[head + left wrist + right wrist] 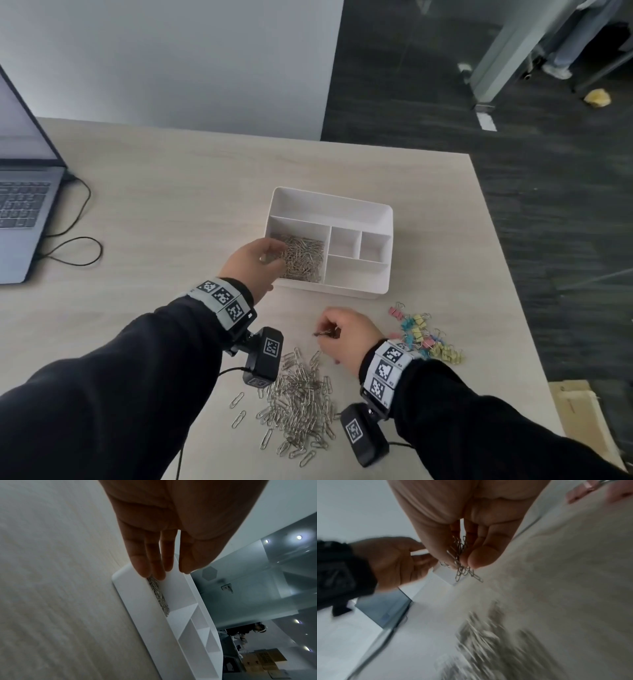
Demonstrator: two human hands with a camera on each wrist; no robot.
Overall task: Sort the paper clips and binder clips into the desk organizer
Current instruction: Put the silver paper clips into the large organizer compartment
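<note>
The desk organizer (329, 205) sits toward the far right part of the bench (171, 192), with bare wood between its far wall and the bench's far edge, and a strip of bare wood between its right wall and the right edge. Its near-left compartment holds a heap of sorted paper clips (305, 258); the other compartments show only white plastic. The loose paper clips (301, 401) lie spread near the front edge between the two forearms. The binder clips (423, 334), pink, blue and yellow, lie in a cluster just right of the right wrist, near the organizer's near-right corner and well in from the right edge. Open bench runs between the organizer and the laptop (24, 202) at the far left, crossed only by a black cable (77, 246).

The left hand (255, 263) hangs over the near-left corner of the organizer, fingers (142, 566) straight and released, tips pointing down at the sorted clips; whether they touch them cannot be told. The right hand (346, 334) is above the bench between the loose pile and the organizer, thumb and fingers (481, 558) pinched round a small bunch of paper clips (462, 566) that dangles below the tips.

The wrist bands and cameras carry black-and-white square marker patterns; no writing can be read.
</note>
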